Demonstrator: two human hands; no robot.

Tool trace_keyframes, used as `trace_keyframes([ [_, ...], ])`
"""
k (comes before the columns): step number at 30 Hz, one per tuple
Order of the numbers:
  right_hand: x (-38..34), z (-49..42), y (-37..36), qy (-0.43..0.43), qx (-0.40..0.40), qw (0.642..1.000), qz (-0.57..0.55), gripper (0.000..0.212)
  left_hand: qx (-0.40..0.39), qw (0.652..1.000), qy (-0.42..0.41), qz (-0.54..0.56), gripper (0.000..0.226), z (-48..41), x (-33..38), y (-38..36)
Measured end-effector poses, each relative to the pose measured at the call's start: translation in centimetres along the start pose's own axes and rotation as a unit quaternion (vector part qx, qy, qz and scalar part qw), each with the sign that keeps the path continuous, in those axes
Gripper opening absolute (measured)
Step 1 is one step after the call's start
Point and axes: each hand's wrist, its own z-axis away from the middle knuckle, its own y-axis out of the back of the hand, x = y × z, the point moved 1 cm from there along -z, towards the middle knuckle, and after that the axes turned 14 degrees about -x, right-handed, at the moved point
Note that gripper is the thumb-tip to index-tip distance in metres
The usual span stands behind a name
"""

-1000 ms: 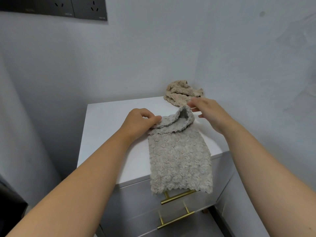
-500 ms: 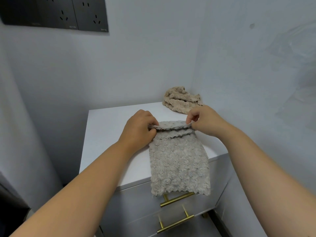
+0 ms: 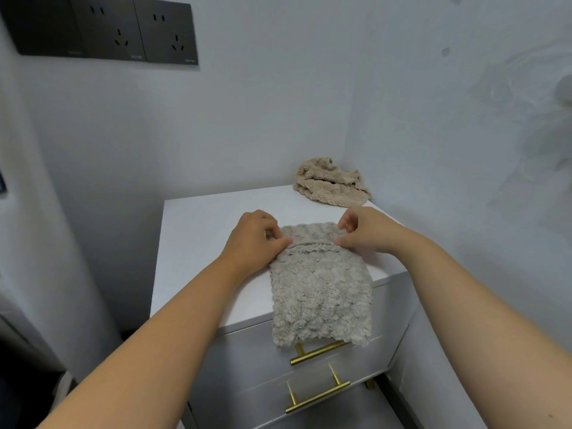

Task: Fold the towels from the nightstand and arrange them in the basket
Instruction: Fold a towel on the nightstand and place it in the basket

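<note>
Nightstand at frame centre, towel on its right front, draping over the drawer handle, second towel at its upper-right corner, sockets upper left.

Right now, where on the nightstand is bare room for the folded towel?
Bare: left half of the nightstand top, between its left edge and the left hand. Crowded: grey towel, gripped by that and the right hand, front right; beige towel, back right corner.

Left hand and right hand pinching the folded far end of a grey towel, towel draped over the nightstand front edge, crumpled beige towel at far right corner
</note>
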Motion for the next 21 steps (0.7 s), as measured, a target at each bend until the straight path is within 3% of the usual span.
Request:
trace_keyframes([
  [2, 0.2, 0.0, 0.2, -0.011, -0.042, 0.999, -0.007, 0.057, -0.048, 0.997, 0.026, 0.054, 0.030, 0.2, 0.2, 0.3],
  [4, 0.1, 0.0, 0.3, -0.002, -0.074, 0.997, -0.036, 0.070, -0.092, 0.992, 0.037, 0.081, 0.052, 0.1, 0.2, 0.7],
  [6, 0.5, -0.2, 0.6, 0.007, -0.093, 0.993, -0.069, 0.070, -0.121, 0.990, 0.029, 0.069, 0.055, -0.1, 0.3, 1.1],
  [9, 0.8, -0.5, 0.9, 0.020, -0.113, 0.986, -0.119, 0.075, -0.157, 0.985, 0.024, 0.070, 0.042, -0.6, 0.3, 1.7],
  [12, 0.9, -0.8, 1.2, 0.022, -0.131, 0.986, -0.097, 0.038, -0.169, 0.984, 0.037, 0.039, 0.032, -1.3, 0.4, 2.1],
  [14, 0.7, -1.3, 1.3, 0.016, -0.099, 0.991, -0.084, 0.024, -0.155, 0.987, 0.042, 0.025, 0.023, -1.9, 0.5, 2.2],
  [16, 0.2, -1.9, 1.0, 0.000, -0.038, 0.998, -0.060, 0.025, -0.111, 0.992, 0.044, 0.026, 0.018, -2.4, 0.5, 2.2],
  [21, -0.6, -3.5, -0.3, 0.054, 0.197, 0.979, -0.013, 0.029, 0.063, 0.997, 0.031, -0.043, 0.015, -3.2, 0.7, 1.4],
])
